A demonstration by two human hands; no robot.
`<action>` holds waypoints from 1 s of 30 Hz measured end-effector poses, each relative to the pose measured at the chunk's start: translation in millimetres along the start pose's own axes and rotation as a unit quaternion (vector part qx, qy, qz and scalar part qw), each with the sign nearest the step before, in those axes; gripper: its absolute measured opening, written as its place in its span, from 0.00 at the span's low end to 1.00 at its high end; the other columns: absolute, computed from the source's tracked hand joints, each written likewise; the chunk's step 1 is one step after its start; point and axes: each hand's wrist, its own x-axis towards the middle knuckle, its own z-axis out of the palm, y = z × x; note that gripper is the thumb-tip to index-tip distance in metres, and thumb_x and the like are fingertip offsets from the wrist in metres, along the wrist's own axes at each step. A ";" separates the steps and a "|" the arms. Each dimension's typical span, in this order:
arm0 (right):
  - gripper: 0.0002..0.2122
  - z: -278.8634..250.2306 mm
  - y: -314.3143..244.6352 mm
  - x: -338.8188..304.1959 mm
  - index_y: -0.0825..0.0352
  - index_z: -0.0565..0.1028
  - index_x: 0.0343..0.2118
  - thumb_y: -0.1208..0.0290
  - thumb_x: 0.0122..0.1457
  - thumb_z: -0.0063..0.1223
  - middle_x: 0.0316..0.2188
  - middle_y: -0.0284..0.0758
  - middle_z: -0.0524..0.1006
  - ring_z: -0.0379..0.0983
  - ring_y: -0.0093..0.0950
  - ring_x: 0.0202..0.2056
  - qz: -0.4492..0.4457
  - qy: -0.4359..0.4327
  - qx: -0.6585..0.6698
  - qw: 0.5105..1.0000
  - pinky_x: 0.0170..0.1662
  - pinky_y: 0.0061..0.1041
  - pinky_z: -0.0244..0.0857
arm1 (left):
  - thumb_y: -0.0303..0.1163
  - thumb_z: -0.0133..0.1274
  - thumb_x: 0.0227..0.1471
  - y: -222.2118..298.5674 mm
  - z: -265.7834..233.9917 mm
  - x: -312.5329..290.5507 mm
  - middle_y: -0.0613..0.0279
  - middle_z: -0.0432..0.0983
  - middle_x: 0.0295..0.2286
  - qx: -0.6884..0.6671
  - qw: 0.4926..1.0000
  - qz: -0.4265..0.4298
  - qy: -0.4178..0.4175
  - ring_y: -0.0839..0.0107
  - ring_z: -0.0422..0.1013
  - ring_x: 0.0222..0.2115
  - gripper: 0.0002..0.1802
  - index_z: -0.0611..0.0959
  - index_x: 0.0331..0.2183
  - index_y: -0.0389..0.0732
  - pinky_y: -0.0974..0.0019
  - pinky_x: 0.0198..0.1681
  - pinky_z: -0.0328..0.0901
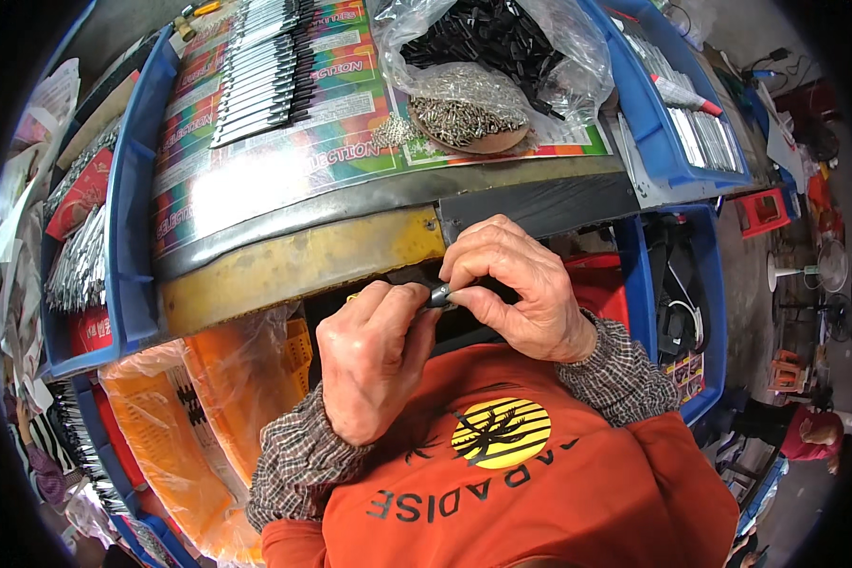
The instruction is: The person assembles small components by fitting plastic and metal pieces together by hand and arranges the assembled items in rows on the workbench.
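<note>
At the table's front edge, both my hands meet in front of my chest on a small black part [438, 295] with a rounded, shiny end. My left hand [369, 355] is closed around it, thumb and curled fingers covering most of its length. From the other side my right hand [521, 289] pinches at its end with thumb and forefinger; whether a tiny metal piece is also between these fingertips, I cannot tell. Beyond the hands lie a round brown dish [488, 144] heaped with small metal pieces and a clear plastic bag [577, 71] of black parts.
Slim silver pieces with black ends [256, 90] lie in a row on printed sheets [284, 170]. Blue bins [134, 218] stand at both sides. A plastic-lined orange crate [151, 407] sits below the table's yellow edge [303, 270]. Another person [814, 431] is far right.
</note>
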 end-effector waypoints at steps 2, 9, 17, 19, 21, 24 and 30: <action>0.05 0.0 0.3 0.2 0.68 0.73 0.28 0.77 0.50 0.58 0.31 0.35 0.76 0.72 0.33 0.34 0.004 -0.002 0.000 1.000 0.42 0.32 0.65 | 0.20 0.61 0.38 -0.1 1.1 0.1 0.57 0.69 0.20 -0.006 1.000 -0.005 -0.001 0.57 0.70 0.20 0.12 0.78 0.30 0.37 0.60 0.22 0.64; 0.06 3.2 1.1 -3.3 0.68 0.73 0.29 0.79 0.48 0.58 0.30 0.36 0.75 0.72 0.35 0.33 -0.035 0.016 -0.054 0.998 0.39 0.32 0.66 | 0.23 0.61 0.38 -0.1 4.1 1.2 0.59 0.68 0.20 0.053 0.998 0.040 0.014 0.60 0.69 0.20 0.13 0.78 0.31 0.39 0.61 0.21 0.65; 0.13 9.8 2.8 -13.8 0.72 0.75 0.32 0.76 0.40 0.56 0.35 0.39 0.75 0.74 0.36 0.38 -0.189 0.025 -0.230 0.954 0.36 0.29 0.73 | 0.23 0.59 0.37 -6.7 6.5 0.2 0.60 0.68 0.21 0.110 0.989 0.094 0.031 0.62 0.68 0.19 0.12 0.78 0.31 0.38 0.62 0.20 0.65; 0.12 10.2 4.0 -13.5 0.72 0.76 0.32 0.76 0.41 0.57 0.35 0.39 0.75 0.75 0.36 0.38 -0.208 0.023 -0.246 0.947 0.37 0.29 0.73 | 0.21 0.59 0.38 -3.5 3.8 0.4 0.58 0.70 0.21 0.111 0.991 0.079 0.021 0.60 0.69 0.20 0.12 0.78 0.31 0.37 0.62 0.22 0.65; 0.13 12.6 6.2 -12.3 0.72 0.76 0.33 0.77 0.41 0.58 0.35 0.39 0.75 0.75 0.36 0.38 -0.190 0.037 -0.220 0.956 0.37 0.29 0.73 | 0.20 0.60 0.39 -5.4 3.5 0.8 0.57 0.72 0.22 0.106 0.993 0.060 0.009 0.58 0.70 0.22 0.12 0.78 0.31 0.37 0.61 0.25 0.65; 0.14 8.6 7.7 -4.7 0.70 0.76 0.34 0.79 0.41 0.61 0.34 0.38 0.75 0.74 0.36 0.36 -0.154 0.057 -0.186 0.969 0.36 0.30 0.73 | 0.21 0.60 0.39 -5.4 -1.6 9.0 0.57 0.72 0.23 0.115 0.990 0.080 0.021 0.58 0.71 0.22 0.12 0.78 0.31 0.37 0.61 0.25 0.65; 0.11 -11.7 15.5 14.4 0.69 0.76 0.33 0.81 0.44 0.61 0.32 0.37 0.75 0.74 0.37 0.33 -0.116 0.098 -0.204 0.967 0.35 0.31 0.70 | 0.19 0.59 0.42 -28.7 -31.9 38.2 0.54 0.72 0.22 0.168 0.984 0.059 0.016 0.57 0.71 0.22 0.08 0.78 0.29 0.36 0.60 0.24 0.65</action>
